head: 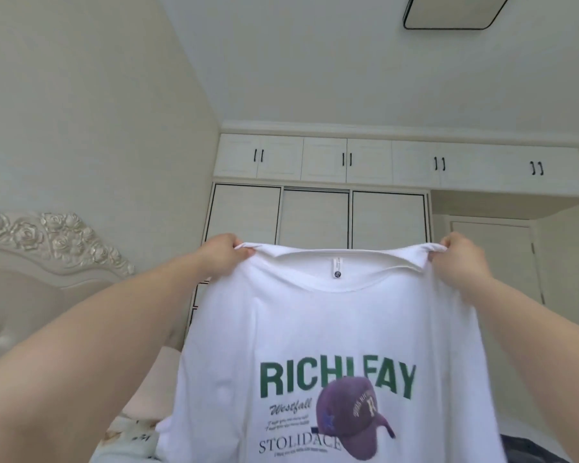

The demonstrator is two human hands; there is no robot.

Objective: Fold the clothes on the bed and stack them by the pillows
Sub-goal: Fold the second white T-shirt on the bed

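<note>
Held up at arm's length: white T-shirt [331, 329], print facing the camera, spread from 9 to 3 o'clock. Left hand [219, 253] fingers pinching one shoulder seam, right hand [462, 259] fingers pinching the other. Behind, wardrobe [315, 215]; at 9 o'clock, carved headboard [47, 248].

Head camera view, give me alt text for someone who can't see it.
A person holds up a white cotton T-shirt with green lettering and a purple cap print, the left hand and right hand each pinching a shoulder beside the collar. Behind it stand a white built-in wardrobe and, at left, a cream carved headboard.
</note>
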